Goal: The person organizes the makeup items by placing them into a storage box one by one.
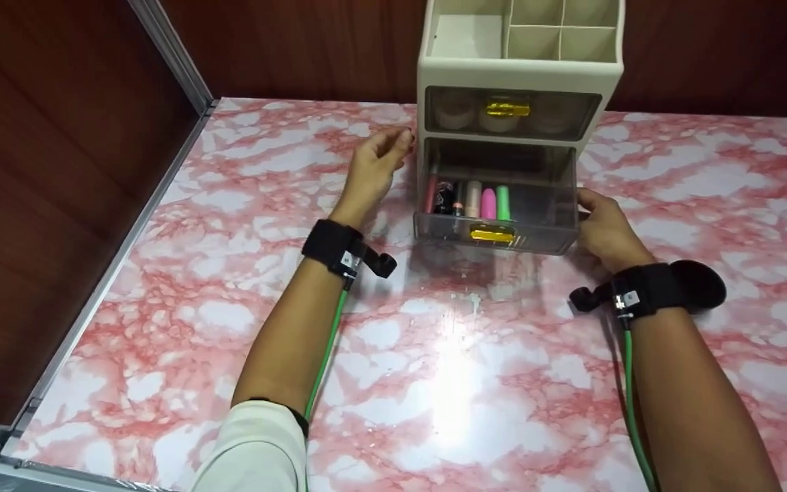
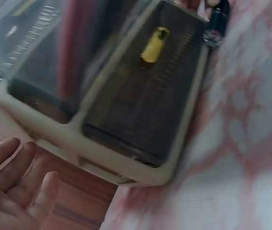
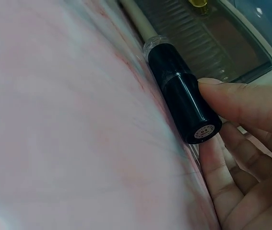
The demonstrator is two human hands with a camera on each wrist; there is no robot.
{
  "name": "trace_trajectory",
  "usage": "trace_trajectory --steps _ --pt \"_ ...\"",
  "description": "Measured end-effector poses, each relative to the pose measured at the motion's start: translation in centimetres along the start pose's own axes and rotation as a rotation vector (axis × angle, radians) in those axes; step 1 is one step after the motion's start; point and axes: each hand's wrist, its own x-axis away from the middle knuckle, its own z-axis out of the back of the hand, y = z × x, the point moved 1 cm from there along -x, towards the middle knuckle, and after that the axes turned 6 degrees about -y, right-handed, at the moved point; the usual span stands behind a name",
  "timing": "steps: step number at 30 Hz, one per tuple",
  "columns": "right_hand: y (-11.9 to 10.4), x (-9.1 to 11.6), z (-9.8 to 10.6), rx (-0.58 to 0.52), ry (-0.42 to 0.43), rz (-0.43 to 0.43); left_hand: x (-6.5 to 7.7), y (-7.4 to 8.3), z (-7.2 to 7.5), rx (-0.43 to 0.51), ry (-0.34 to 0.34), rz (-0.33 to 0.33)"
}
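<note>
Left hand [image 1: 374,164], empty with fingers loosely spread, is just beside the drawer cabinet [image 1: 520,74], presumably clear of the open drawer [image 1: 547,205]. Dark cosmetic tube [image 3: 181,93] runs roughly lengthwise along the closed bottom drawer [image 2: 136,100], clear end leftward; right hand [image 1: 609,229] pinches its labelled end, apparently leaving the clear end free.

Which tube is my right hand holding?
The dark tube whose end bears a round pale label marked 04, held in your right hand; the other tubes sit in the open drawer.
</note>
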Motion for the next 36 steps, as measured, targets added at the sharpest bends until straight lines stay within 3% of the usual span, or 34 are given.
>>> trace_trajectory --steps 5,8,13,22,26,36 --pt "-0.7 0.4 0.0 -0.038 -0.001 -0.006 -0.1 -0.2 -0.7 -0.061 -0.027 -0.009" --pt "-1.1 0.7 0.2 0.035 0.004 -0.013 -0.3 -0.2 -1.0 -0.095 -0.030 -0.027" --pt "-1.8 1.3 0.5 0.316 -0.010 -0.044 -0.3 -0.7 -1.7 -0.076 -0.037 -0.046" --pt "-3.3 2.1 0.4 0.703 -0.148 -0.057 0.5 -2.0 -1.7 -0.053 0.006 -0.047" --pt "-4.1 3.3 0.9 0.744 -0.205 -0.069 0.5 -2.0 -1.6 -0.030 0.004 -0.020" --pt "-5.8 7.7 3.0 0.713 -0.439 0.061 0.2 -2.0 -1.7 0.027 -0.002 -0.014"
